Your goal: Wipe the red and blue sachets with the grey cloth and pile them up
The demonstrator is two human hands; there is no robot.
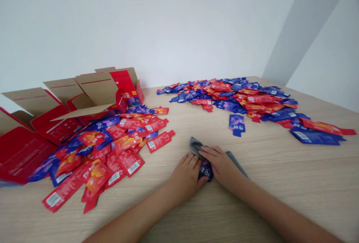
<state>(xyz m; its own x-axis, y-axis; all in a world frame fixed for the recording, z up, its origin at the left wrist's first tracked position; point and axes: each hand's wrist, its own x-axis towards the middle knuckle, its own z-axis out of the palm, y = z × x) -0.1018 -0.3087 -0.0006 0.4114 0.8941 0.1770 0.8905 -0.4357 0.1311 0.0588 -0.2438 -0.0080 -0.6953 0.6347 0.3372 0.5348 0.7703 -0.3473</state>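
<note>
A blue sachet with white lettering lies on the table between my hands, partly covered by them. My left hand holds it from the left, thumb near its lower edge and fingertips by a grey cloth. From the other side, my right hand presses the cloth down against the sachet's upper part with bent fingers. More of the grey cloth shows beyond the right wrist. Just past my hands, a single blue sachet lies flat, spout end toward me.
A heap of red and blue sachets spreads along the table's far side to the right. Another pile of sachets lies at left, against open red cardboard boxes. A white wall rises behind the wooden table.
</note>
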